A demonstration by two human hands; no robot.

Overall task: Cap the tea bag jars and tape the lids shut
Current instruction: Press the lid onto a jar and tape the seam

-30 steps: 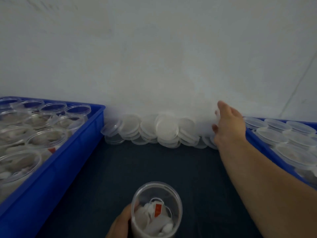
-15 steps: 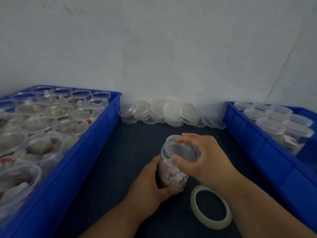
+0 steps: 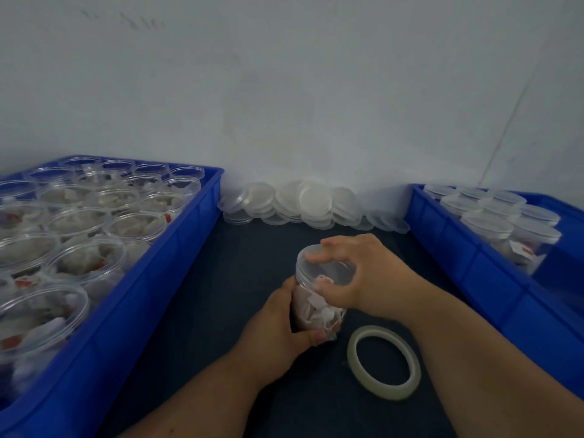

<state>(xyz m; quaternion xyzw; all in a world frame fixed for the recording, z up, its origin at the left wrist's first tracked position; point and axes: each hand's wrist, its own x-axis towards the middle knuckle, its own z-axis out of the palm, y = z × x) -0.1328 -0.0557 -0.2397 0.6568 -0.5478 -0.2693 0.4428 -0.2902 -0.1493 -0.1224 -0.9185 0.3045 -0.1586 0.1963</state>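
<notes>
Tea bag jar: left hand grips body, right hand grips clear lid; tape roll just right.

The left hand is gripping a clear jar of tea bags standing on the dark table, while the right hand is curling its fingers round the lid. A tape roll is lying just beside the jar.

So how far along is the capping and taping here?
Done: capped jars fill part of the right crate; their tape isn't discernible. In hand: left hand grips one jar, right hand holds its lid on top. Left: taping it, the tape roll lying beside, plus many open jars in the left crate.
</notes>
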